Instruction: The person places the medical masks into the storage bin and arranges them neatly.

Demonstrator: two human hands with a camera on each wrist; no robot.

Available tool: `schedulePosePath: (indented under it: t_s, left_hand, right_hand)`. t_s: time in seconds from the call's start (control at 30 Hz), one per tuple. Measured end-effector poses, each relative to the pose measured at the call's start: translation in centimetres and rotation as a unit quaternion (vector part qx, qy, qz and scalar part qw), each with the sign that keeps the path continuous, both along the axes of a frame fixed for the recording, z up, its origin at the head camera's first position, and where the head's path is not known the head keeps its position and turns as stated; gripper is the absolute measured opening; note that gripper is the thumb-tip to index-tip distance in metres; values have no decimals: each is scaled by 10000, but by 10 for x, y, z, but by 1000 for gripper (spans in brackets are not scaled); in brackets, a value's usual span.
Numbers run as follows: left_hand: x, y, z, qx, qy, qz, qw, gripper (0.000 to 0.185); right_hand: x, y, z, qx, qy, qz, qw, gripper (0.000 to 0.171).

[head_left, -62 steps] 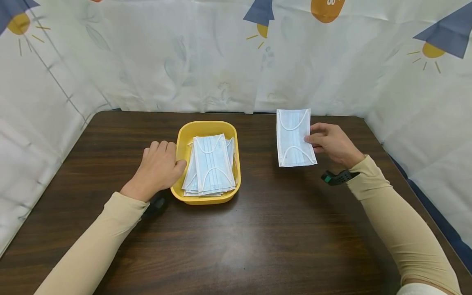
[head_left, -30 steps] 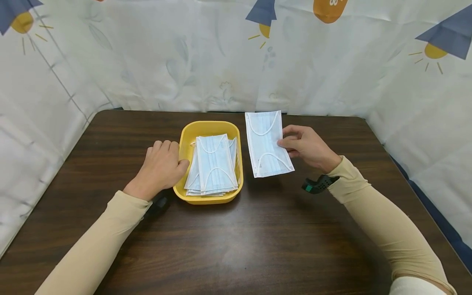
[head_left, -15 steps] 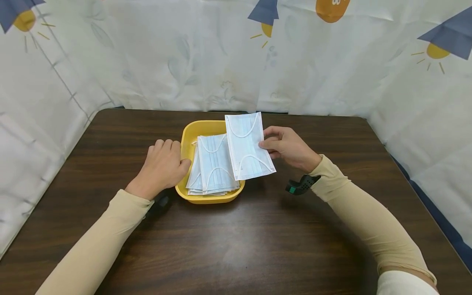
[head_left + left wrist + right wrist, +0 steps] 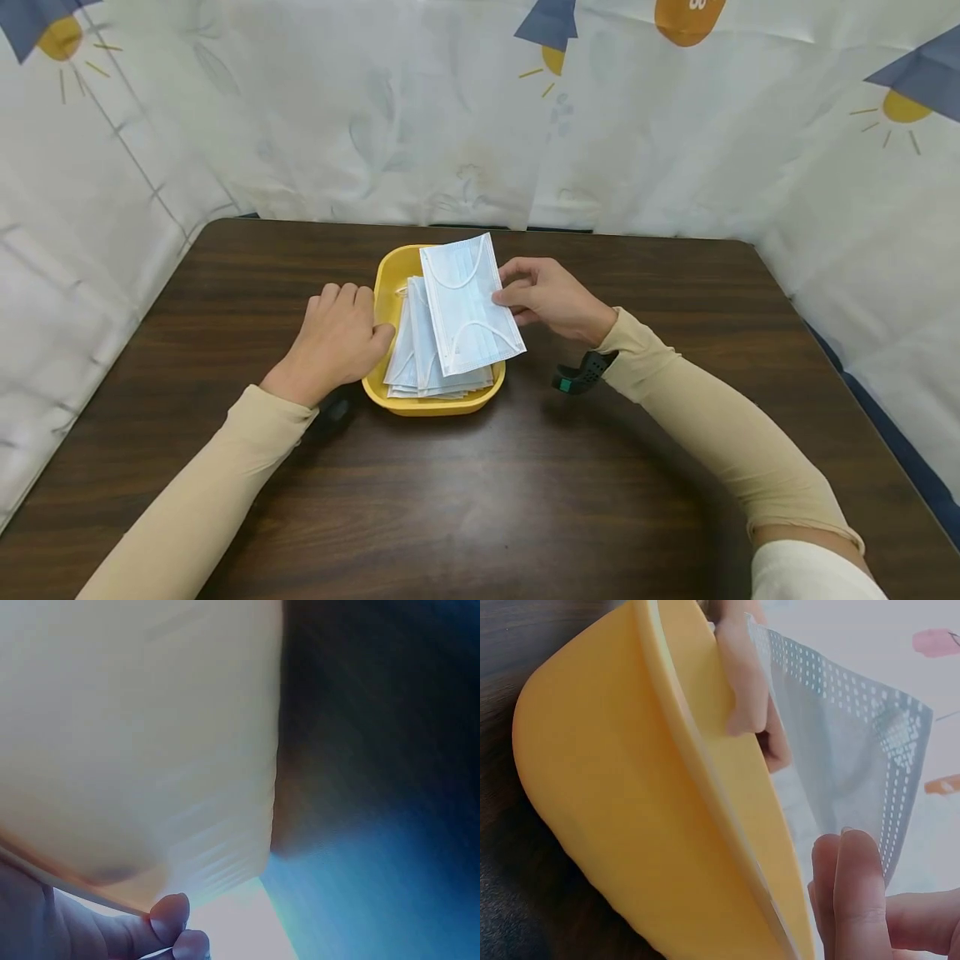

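The right hand (image 4: 551,298) pinched a light, floppy face mask (image 4: 471,304) by its side edge above the yellow tray (image 4: 387,287), while the left hand (image 4: 337,337), fingers curled, rested against the tray's side.

Left hand (image 4: 339,337) rests palm-down, knuckles up, fingers curled loosely, thumb tip pointing right — forearm in a tan sleeve runs in from lower left. Right hand (image 4: 551,298) is raised slightly, thumb and fingers pinched together at the tips, wrist cocked left. Right forearm, also tan-sleeved, comes in from lower right, elbow bent — black wrist strap visible under it.
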State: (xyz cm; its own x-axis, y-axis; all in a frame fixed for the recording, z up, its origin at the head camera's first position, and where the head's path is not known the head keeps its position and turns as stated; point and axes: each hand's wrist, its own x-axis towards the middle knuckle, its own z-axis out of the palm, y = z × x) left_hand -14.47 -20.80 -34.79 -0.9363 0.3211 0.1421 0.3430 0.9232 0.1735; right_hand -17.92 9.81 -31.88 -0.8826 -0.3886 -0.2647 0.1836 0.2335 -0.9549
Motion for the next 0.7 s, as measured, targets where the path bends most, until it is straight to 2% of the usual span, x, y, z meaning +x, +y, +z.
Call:
schedulePosePath:
  t_s: [0.27,0.53,0.7]
  left_hand:
    - [-1,0,-2,7,75,12,10000,24]
    - [-2,1,-3,7,171,-10,9999,23]
    - [-2,0,-4,-9,182,-9,9998,23]
  right_hand:
    - [-8,-14,3,249,54,215,9994,28]
    - [-14,-26,2,711,167,211,9971,24]
    - [-14,-33,1,824,145,321,9960,28]
